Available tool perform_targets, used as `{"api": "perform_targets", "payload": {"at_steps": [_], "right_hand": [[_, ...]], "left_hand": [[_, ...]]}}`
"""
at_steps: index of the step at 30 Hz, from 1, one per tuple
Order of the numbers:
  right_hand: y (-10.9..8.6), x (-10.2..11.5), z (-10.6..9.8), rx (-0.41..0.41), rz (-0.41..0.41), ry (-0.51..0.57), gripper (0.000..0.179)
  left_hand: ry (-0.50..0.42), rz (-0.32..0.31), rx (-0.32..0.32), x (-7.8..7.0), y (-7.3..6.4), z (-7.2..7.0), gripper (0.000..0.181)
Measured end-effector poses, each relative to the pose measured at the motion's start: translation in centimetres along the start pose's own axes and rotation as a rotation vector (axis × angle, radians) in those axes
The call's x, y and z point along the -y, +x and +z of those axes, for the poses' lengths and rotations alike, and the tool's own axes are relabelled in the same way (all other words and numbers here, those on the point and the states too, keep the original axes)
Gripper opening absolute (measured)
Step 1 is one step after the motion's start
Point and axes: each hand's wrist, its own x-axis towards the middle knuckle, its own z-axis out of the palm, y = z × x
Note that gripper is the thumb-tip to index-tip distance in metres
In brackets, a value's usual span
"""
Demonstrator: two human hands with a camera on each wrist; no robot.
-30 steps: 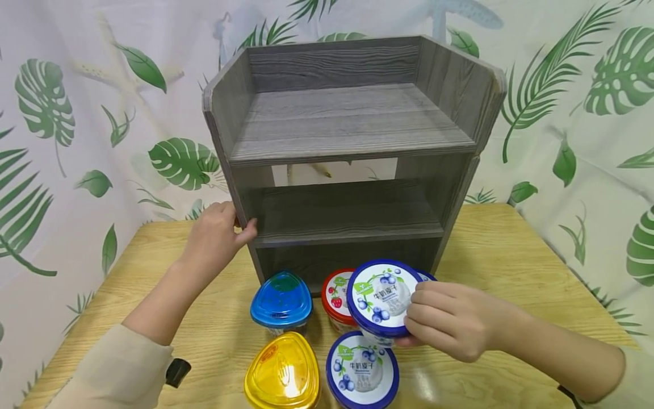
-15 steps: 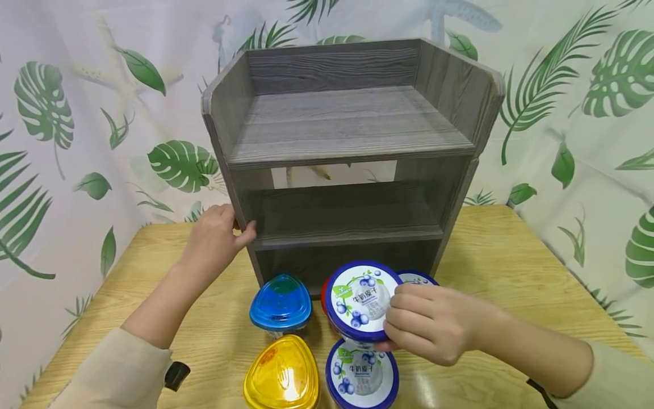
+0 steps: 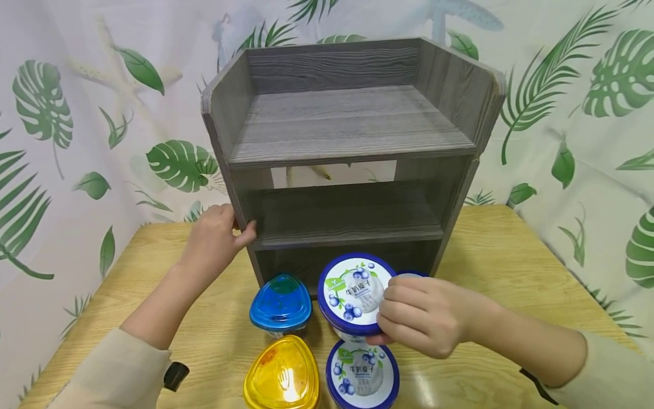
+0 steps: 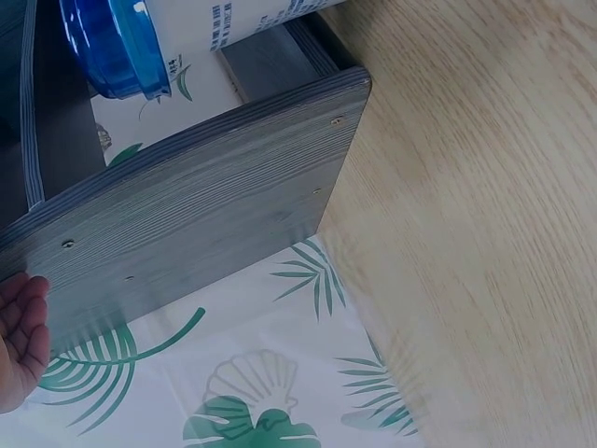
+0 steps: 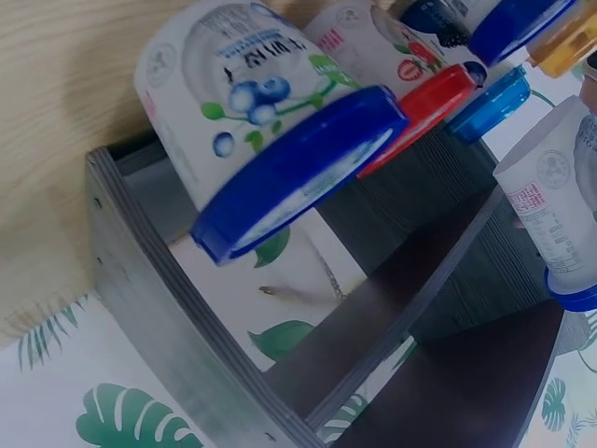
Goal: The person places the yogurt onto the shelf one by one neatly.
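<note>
My left hand (image 3: 213, 233) grips the left side panel of a grey wooden shelf unit (image 3: 352, 125), its thumb over the front edge. In the head view my right hand (image 3: 429, 315) holds a round tub (image 3: 355, 292) with a dark blue lid and blueberry pictures. It is tilted above a matching blueberry tub (image 3: 363, 372) on the table. Another blueberry tub (image 5: 252, 112) stands by the shelf's bottom right, mostly behind my right hand in the head view. Beside it, a red-lidded tub (image 5: 420, 117) shows in the right wrist view; the held tub hides it in the head view.
A light blue triangular-lidded tub (image 3: 281, 304) stands before the shelf's lower left. Nearer me is a yellow-lidded one (image 3: 282, 369). The shelf has a railed top and two levels below. A leaf-print cloth (image 3: 567, 142) hangs behind the wooden table (image 3: 490, 255).
My right hand has carried the held tub leftward, then slightly up, so that it now covers the red-lidded tub. My left hand stays at the shelf's side.
</note>
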Motion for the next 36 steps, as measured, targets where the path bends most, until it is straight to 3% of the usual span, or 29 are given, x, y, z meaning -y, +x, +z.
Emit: {"api": "perform_targets", "payload": {"at_steps": [15,29,36], "right_hand": [[1.6,-1.4,0.2,-0.02,-0.043,-0.004,0.022],[3.2,-2.0,-0.4,0.017,-0.026,-0.013,0.02],[3.4,-2.7,-0.9,0.091,-0.003,-0.02,0.018]], "left_hand": [[0.008,0.0,-0.006,0.1,-0.2,0.0,0.023],[0.012,-0.007,-0.001,-0.1,0.0,0.0,0.023],[0.008,-0.006,0.001,-0.2,0.0,-0.2,0.022]]}}
